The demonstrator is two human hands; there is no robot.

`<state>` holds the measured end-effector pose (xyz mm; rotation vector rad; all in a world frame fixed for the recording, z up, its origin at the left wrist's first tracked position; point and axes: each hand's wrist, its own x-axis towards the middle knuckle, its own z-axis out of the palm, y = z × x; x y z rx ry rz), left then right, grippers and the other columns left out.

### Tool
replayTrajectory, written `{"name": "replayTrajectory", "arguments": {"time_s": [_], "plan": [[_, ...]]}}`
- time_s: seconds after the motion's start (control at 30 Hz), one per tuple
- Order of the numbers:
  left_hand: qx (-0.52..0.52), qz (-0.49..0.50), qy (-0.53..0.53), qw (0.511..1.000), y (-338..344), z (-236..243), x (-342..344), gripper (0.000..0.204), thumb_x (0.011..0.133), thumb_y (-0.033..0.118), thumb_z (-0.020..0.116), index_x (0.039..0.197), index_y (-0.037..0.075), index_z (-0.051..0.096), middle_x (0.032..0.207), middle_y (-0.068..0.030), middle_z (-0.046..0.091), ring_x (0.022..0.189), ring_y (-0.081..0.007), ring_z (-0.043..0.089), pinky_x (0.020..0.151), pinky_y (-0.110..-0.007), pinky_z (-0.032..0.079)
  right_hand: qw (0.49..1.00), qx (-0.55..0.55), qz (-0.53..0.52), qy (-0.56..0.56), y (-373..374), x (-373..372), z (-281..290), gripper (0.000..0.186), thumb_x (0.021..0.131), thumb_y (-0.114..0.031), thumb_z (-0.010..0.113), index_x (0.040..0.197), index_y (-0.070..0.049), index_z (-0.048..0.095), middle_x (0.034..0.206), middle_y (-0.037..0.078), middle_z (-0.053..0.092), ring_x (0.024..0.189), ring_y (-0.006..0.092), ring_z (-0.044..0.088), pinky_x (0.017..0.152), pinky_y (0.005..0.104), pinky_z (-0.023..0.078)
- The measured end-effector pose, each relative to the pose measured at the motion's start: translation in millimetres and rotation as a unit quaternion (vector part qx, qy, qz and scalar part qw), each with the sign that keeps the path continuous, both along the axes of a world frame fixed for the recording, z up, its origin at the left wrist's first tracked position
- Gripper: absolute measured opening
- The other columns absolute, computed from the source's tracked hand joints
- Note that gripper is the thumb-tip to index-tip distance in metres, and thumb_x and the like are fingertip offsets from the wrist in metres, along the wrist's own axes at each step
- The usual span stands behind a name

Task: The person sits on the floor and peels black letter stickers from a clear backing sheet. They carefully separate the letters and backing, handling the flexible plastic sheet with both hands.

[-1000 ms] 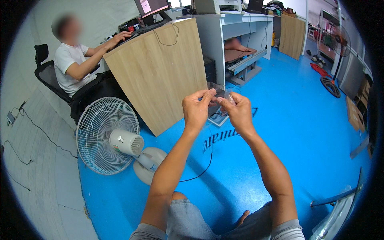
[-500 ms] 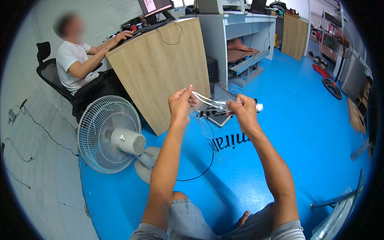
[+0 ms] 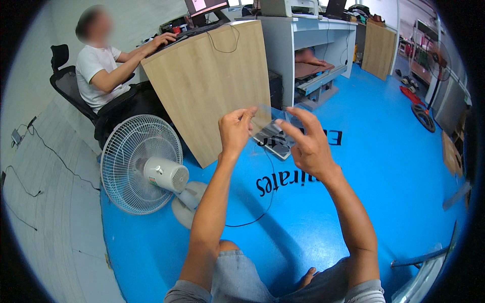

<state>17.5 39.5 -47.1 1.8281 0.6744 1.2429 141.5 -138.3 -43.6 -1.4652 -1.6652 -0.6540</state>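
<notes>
My left hand (image 3: 235,132) is raised in front of me, its thumb and forefinger pinched on the edge of a clear plastic film (image 3: 263,115). The film is hard to make out against the desk and floor. My right hand (image 3: 314,149) is beside it, palm inward, with thumb and fingers spread apart. Black lettering (image 3: 293,177) shows in two rows around and below the hands. I cannot tell whether it is on clear film or on the floor. Beyond the hands, a flat dark object (image 3: 273,145) with a pale rim lies on the floor, partly covered by lettering.
A grey-white fan (image 3: 164,171) stands left of my forearm. A wood-fronted desk (image 3: 212,96) is ahead, with a seated person (image 3: 103,76) at its keyboard. A black cable (image 3: 252,222) crosses the blue floor. A metal-legged item (image 3: 419,260) stands at lower right.
My right hand has opened and its fingers have spread. The white strip between the hands and the shiny silvery piece by my right hand no longer show. The view has shifted slightly.
</notes>
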Motion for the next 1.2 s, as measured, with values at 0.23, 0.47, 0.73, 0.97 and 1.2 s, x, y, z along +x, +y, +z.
{"name": "replayTrajectory", "arguments": {"time_s": [0.23, 0.47, 0.73, 0.97, 1.2], "plan": [[0.093, 0.016, 0.023, 0.995, 15.3, -9.8, -3.6, 0.031, 0.088, 0.029, 0.073, 0.084, -0.001, 0.077, 0.057, -0.0078, 0.064, 0.044, -0.0102, 0.053, 0.044, -0.028, 0.040, 0.980, -0.079, 0.012, -0.182, 5.9, -15.4, -15.5, 0.034, 0.077, 0.003, 0.064, 0.109, -0.008, 0.072, 0.142, 0.001, 0.055, 0.143, 0.0219, 0.036, 0.103, 0.0417, 0.040], [0.115, 0.017, 0.124, 0.985, 20.7, -2.8, -16.8, 0.032, 0.084, 0.029, 0.075, 0.079, -0.003, 0.075, 0.060, -0.0135, 0.066, 0.051, -0.0169, 0.058, 0.051, -0.033, 0.044, 0.979, -0.097, 0.025, -0.179, 6.3, -13.2, -19.2, 0.032, 0.077, 0.000, 0.065, 0.107, -0.007, 0.072, 0.140, 0.003, 0.057, 0.142, 0.0217, 0.037, 0.100, 0.0401, 0.041], [0.107, -0.011, 0.158, 0.982, 18.1, -0.9, -23.5, 0.033, 0.081, 0.033, 0.077, 0.079, 0.000, 0.076, 0.061, -0.0168, 0.066, 0.052, -0.0242, 0.061, 0.053, -0.036, 0.045, 0.978, -0.138, 0.035, -0.156, 5.1, -5.0, -26.8, 0.028, 0.073, -0.016, 0.066, 0.097, -0.004, 0.073, 0.117, 0.008, 0.068, 0.113, 0.0202, 0.056, 0.088, 0.0394, 0.041], [0.131, 0.013, 0.149, 0.980, 21.5, -4.7, -21.9, 0.030, 0.080, 0.029, 0.078, 0.077, -0.002, 0.076, 0.059, -0.0143, 0.065, 0.052, -0.0170, 0.057, 0.053, -0.033, 0.043, 0.982, -0.108, 0.095, -0.125, 11.7, 15.4, -43.5, 0.016, 0.070, -0.018, 0.066, 0.078, -0.004, 0.067, 0.084, 0.006, 0.067, 0.094, 0.0217, 0.057, 0.084, 0.0394, 0.041], [0.117, 0.074, 0.124, 0.983, 25.4, -7.6, -19.3, 0.030, 0.080, 0.031, 0.076, 0.082, 0.001, 0.077, 0.067, -0.0175, 0.069, 0.056, -0.0252, 0.064, 0.059, -0.037, 0.048, 0.994, -0.046, 0.039, -0.091, 13.5, 30.1, -61.4, 0.012, 0.066, -0.015, 0.066, 0.070, -0.007, 0.058, 0.072, 0.007, 0.054, 0.081, 0.0244, 0.053, 0.078, 0.0400, 0.040]]}}
